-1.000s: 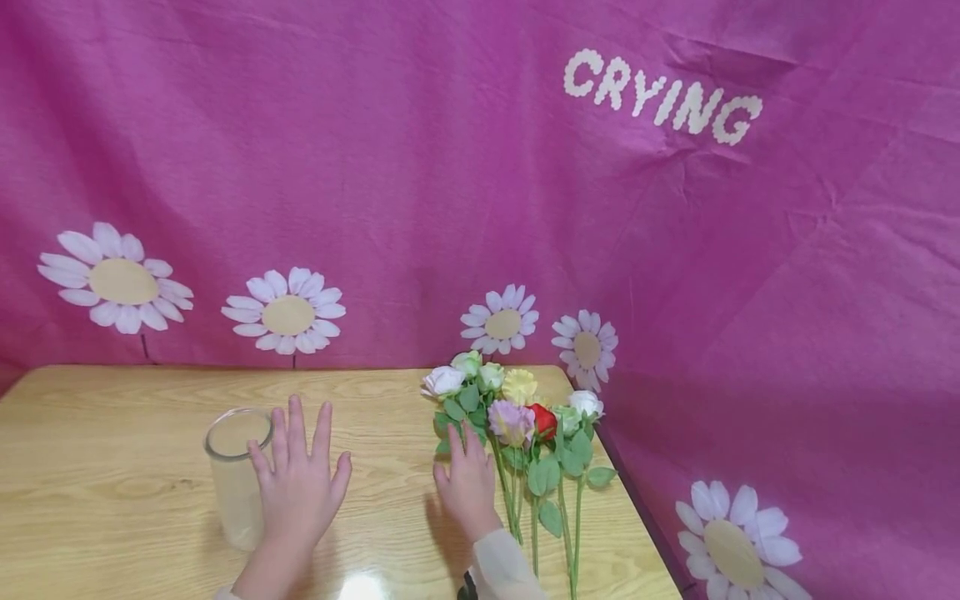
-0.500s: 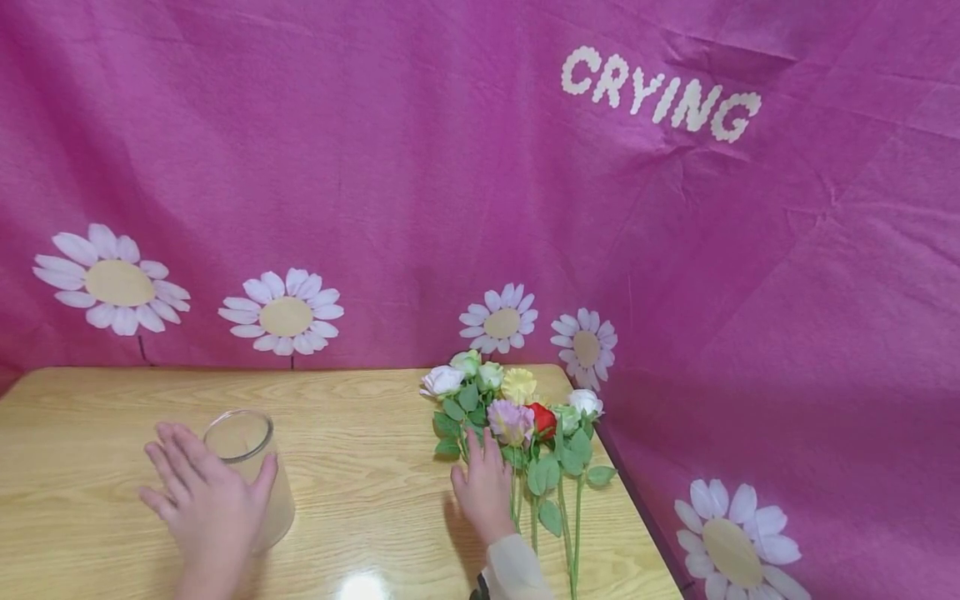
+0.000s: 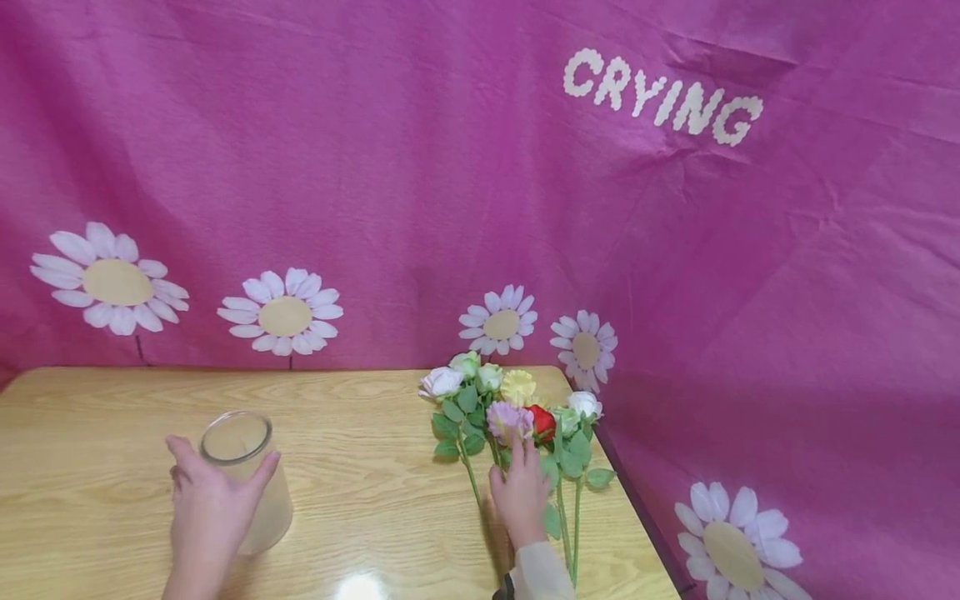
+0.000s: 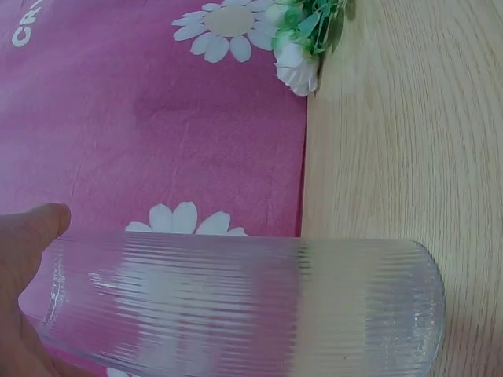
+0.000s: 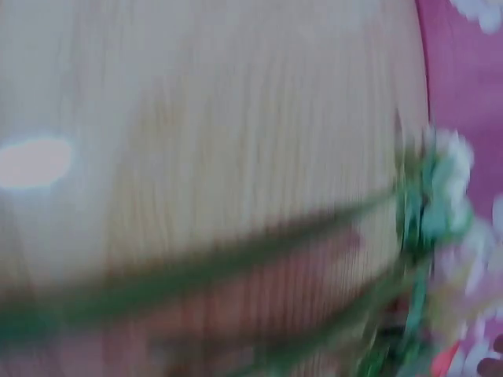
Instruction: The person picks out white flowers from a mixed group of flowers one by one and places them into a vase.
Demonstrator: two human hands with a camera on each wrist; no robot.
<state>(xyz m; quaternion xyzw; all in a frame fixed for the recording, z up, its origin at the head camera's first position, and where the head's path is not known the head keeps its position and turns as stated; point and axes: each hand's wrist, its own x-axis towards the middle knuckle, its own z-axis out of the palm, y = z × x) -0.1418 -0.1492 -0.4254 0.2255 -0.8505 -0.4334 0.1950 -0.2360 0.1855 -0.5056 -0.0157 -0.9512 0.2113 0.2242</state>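
Note:
A clear ribbed glass vase [image 4: 236, 306] stands upright at the left of the table in the head view. Round its near side, just below the rim, my left hand [image 3: 213, 504] spreads with thumb and fingers on opposite sides. In the left wrist view the thumb [image 4: 43, 224] lies at the vase's upper edge. My right hand [image 3: 521, 492] reaches over the flower stems, fingers extended, tips just under the purple flower [image 3: 508, 421] and close to the red rose [image 3: 542, 422]. The right wrist view is blurred, with green stems [image 5: 196, 271] crossing it.
Other flowers lie around the right hand: a yellow one [image 3: 517, 386], a pale pink rose [image 3: 441, 382] and a white rose [image 3: 585, 404]. The wooden table [image 3: 375, 467] ends against a magenta cloth [image 3: 412, 167] behind and to the right.
My left hand has swung from the vase's right side to its left, and its fingers have drawn in near the rim. The right hand has slid rightward across the stems.

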